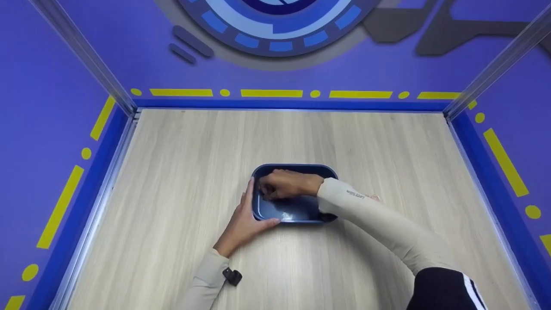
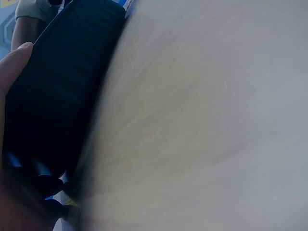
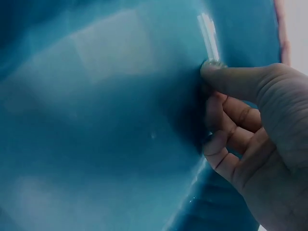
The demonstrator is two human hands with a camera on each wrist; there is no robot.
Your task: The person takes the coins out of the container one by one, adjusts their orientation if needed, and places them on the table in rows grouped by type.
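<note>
A dark blue rectangular tub with rounded corners sits on the wooden table. My left hand holds its left end, with the fingers along the outer left wall and the thumb over the near rim. In the left wrist view, that thumb lies at the tub's edge. Reaching in from the right, my right hand is down inside the tub near its left wall. Its fingers are bent, with the thumb close to them, in the right wrist view. Whether something small is between them cannot be made out.
Pale wood-grain tabletop surrounds the tub. Blue panels with yellow markings stand at the back and both sides, joined by metal corner posts. A small black device is on the left sleeve. The right forearm crosses over the tub's right end.
</note>
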